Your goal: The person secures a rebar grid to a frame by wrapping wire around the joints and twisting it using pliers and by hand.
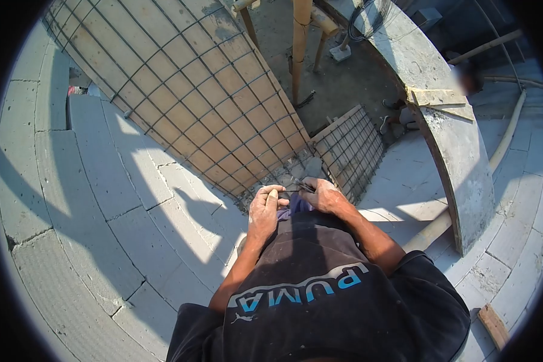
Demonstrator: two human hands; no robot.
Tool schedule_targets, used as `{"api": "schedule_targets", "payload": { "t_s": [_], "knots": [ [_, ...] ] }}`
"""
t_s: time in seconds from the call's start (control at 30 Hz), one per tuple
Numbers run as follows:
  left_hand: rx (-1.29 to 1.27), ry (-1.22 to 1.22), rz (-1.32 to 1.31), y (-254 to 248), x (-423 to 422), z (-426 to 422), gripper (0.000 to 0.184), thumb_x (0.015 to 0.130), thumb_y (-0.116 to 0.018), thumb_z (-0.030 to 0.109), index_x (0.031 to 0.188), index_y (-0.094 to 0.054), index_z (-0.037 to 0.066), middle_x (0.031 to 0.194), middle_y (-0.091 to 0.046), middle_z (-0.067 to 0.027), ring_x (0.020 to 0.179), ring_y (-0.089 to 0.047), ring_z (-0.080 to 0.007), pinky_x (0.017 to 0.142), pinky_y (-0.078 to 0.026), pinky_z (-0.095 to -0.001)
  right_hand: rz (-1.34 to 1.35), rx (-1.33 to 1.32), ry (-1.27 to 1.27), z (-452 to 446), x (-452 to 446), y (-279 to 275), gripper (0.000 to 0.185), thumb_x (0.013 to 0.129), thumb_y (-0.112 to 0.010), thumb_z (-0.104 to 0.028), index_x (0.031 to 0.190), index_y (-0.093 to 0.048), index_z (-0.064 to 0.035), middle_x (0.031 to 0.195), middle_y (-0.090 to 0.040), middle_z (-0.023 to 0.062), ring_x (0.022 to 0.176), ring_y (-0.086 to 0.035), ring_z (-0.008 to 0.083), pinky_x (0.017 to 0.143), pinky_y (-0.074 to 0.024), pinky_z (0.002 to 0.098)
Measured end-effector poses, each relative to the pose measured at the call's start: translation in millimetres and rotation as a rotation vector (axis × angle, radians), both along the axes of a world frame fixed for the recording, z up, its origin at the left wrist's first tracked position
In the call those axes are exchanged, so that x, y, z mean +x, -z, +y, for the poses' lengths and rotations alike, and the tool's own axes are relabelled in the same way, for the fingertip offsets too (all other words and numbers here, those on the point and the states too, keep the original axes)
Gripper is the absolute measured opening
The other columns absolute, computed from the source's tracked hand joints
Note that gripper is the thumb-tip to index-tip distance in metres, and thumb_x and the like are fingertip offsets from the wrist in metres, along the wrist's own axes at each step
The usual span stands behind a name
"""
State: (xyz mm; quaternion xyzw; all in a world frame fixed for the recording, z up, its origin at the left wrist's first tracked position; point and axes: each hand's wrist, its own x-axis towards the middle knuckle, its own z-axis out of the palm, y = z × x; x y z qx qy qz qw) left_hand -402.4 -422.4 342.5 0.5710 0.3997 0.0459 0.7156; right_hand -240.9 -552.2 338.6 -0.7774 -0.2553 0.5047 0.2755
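Observation:
In front of my waist, both hands are raised close together. My left hand (264, 208) is closed in a pinch on one end of a thin dark wire (291, 191). The wire runs across to my right hand (324, 196), whose fingers are wrapped round a small dark metal tool (306, 186); its exact kind is hard to make out. Just beyond my hands, a grid of steel rebar (193, 90) lies over sloping plywood formwork (235, 154). Rough grey rubble (311, 167) sits at its lower end.
A smaller rebar mesh (353, 148) lies beyond on the right. Block walls (90, 163) curve along my left. A curved concrete-smeared panel (458, 163) stands at right, with wood scraps (443, 99) on it. Poles (300, 42) rise ahead. Another person (467, 78) is behind the panel.

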Motion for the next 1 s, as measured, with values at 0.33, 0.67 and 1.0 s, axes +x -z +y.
{"api": "schedule_targets", "payload": {
  "t_s": [0.33,0.67,1.0],
  "knots": [
    [-0.499,-0.278,-0.086,17,-58,29,0.022,0.107,-0.045,0.024,0.115,-0.055,0.005,0.103,-0.065,-0.0083,0.081,-0.067,-0.0143,0.074,-0.058,-0.0293,0.036,0.090,0.184,14,-73,11,0.023,0.090,-0.065,-0.021,0.104,-0.067,-0.0034,0.080,-0.066,0.0098,0.072,-0.059,0.0167,0.068,-0.0468,0.0331],
    [-0.976,-0.410,-0.115,65,-103,42,0.019,0.105,-0.047,0.021,0.111,-0.057,0.005,0.097,-0.068,-0.0105,0.083,-0.069,-0.0197,0.077,-0.061,-0.0371,0.010,0.056,0.175,29,-123,-10,0.013,0.093,-0.064,-0.015,0.100,-0.063,-0.0037,0.081,-0.061,0.0049,0.078,-0.055,0.0121,0.071,-0.0471,0.0319],
    [-1.024,-0.619,-0.126,76,-94,36,0.019,0.105,-0.048,0.019,0.110,-0.058,0.005,0.098,-0.066,-0.0108,0.087,-0.067,-0.0220,0.080,-0.059,-0.0409,0.022,0.157,0.110,41,-98,20,0.014,0.092,-0.062,-0.012,0.102,-0.064,-0.0040,0.083,-0.064,0.0099,0.078,-0.058,0.0162,0.072,-0.0482,0.0340]
  ]
}}
